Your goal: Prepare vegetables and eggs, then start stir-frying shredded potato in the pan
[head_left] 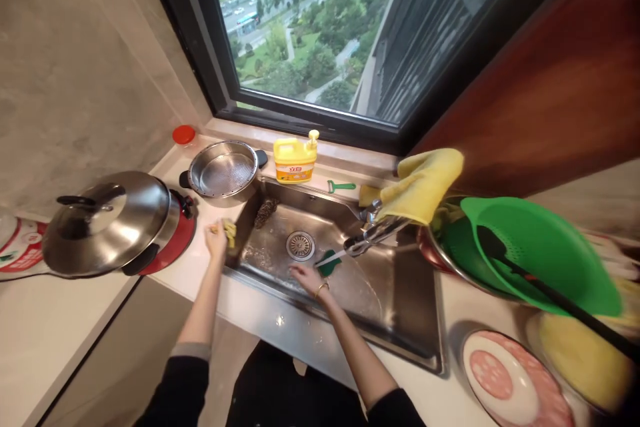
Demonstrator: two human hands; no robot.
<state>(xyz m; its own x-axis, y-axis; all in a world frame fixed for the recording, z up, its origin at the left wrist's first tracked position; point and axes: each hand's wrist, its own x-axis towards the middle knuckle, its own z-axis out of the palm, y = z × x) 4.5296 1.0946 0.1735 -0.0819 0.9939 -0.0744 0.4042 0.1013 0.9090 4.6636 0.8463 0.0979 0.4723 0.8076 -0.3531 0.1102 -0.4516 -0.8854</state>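
Note:
My left hand (216, 239) is closed on a crumpled yellowish cloth (230, 232) at the left rim of the sink. Inside the metal sink (360, 287), my right hand (306, 279) is low near the front wall, fingers stretched loosely to the left and nothing visible in them. Just behind it lies a dark green scouring pad (329, 263), where a thin stream of water comes down from the faucet (367, 237). A steel wool scrubber (265, 213) rests in the sink's back left corner, and the round drain (300, 245) shows between.
A steamer pot (225, 170), a yellow detergent bottle (295, 160) and a green peeler (342, 186) stand behind the sink. Left is a lidded pan (107, 223). Yellow cloth (425, 183) drapes the faucet; right are a green colander (550, 253) and a plate (525, 393).

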